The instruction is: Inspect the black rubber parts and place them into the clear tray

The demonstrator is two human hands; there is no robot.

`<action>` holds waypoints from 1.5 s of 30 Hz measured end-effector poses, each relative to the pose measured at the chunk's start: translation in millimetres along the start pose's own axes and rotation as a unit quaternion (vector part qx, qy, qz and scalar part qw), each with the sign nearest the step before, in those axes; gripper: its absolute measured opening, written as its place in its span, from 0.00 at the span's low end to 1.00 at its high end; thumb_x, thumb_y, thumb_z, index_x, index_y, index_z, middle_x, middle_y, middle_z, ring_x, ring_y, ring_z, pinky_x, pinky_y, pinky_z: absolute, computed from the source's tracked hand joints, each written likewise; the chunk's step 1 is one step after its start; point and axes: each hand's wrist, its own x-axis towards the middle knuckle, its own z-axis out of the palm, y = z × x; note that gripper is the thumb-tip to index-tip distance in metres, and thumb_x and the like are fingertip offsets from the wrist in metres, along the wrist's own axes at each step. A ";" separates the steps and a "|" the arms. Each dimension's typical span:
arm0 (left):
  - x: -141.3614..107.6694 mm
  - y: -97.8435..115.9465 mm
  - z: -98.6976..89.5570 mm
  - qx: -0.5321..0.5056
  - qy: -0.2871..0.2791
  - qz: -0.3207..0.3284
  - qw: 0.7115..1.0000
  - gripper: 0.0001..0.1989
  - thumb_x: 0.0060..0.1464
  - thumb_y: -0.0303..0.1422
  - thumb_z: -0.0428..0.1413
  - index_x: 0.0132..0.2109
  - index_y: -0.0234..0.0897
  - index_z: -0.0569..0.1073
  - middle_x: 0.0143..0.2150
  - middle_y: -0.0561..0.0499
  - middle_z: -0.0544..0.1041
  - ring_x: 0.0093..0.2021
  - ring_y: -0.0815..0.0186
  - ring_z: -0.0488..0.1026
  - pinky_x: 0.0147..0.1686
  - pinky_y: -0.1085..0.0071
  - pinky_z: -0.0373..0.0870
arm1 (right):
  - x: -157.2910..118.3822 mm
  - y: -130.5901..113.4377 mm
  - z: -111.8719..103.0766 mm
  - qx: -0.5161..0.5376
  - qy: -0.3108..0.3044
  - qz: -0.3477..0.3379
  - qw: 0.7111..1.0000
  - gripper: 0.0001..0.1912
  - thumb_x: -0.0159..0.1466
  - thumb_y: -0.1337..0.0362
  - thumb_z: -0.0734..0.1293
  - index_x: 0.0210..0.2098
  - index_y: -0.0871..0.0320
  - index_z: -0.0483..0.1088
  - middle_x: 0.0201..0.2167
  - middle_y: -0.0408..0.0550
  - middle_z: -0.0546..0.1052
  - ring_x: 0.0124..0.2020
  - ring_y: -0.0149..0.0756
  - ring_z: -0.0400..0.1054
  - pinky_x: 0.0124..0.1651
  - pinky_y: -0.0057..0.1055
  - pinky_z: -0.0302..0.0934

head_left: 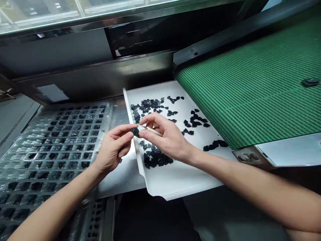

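Note:
Between thumb and fingers, my left hand (115, 144) pinches a small black round plastic part (135, 131) with an openwork face. My right hand (165, 135) grips a slim pen-like tool (154, 131) with a pale beige shaft. Its tip points at the black part, but whether it touches is too small to tell. Both hands are above the left edge of a white tray (185, 177). Many similar black parts (157, 159) lie in loose heaps on that tray, some partly behind my right hand.
To the left stands a clear plastic blister tray (109, 113), its pockets largely filled with black parts. A green conveyor belt (250, 77) slopes down to the white tray on the right, carrying one dark part (310, 82). A metal frame (100, 75) runs behind.

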 end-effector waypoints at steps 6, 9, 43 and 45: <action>-0.8 6.2 -1.7 -0.018 -0.007 -0.027 0.999 0.12 0.61 0.36 0.70 0.50 0.38 0.87 0.39 0.45 0.82 0.17 0.84 0.54 0.17 0.80 0.45 | 0.6 -3.7 -9.3 -0.102 0.029 -0.125 0.986 0.19 0.79 0.57 0.65 0.65 0.55 0.74 0.39 0.45 0.80 0.40 0.34 0.76 0.44 0.32 0.71; -1.5 7.6 -2.8 -0.022 -0.005 -0.022 1.000 0.13 0.60 0.37 0.70 0.51 0.37 0.87 0.33 0.47 0.81 0.16 0.83 0.53 0.17 0.80 0.44 | 0.5 -1.0 -7.2 -0.160 0.018 -0.195 0.968 0.19 0.77 0.65 0.68 0.66 0.57 0.74 0.53 0.48 0.83 0.50 0.35 0.80 0.53 0.33 0.73; -3.3 12.6 -6.1 -0.031 -0.010 -0.025 0.999 0.11 0.59 0.35 0.71 0.48 0.39 0.88 0.29 0.48 0.80 0.16 0.81 0.54 0.17 0.80 0.45 | -2.3 -1.3 -7.1 -0.222 -0.016 -0.204 0.953 0.20 0.77 0.66 0.67 0.67 0.53 0.73 0.60 0.47 0.81 0.50 0.36 0.82 0.48 0.32 0.77; -3.2 13.1 -6.5 -0.033 -0.010 -0.029 0.999 0.12 0.58 0.35 0.72 0.48 0.38 0.88 0.31 0.47 0.81 0.16 0.81 0.54 0.16 0.80 0.45 | -2.2 -1.3 -7.3 -0.219 -0.016 -0.207 0.953 0.20 0.77 0.67 0.67 0.67 0.55 0.73 0.60 0.47 0.80 0.53 0.37 0.81 0.52 0.33 0.77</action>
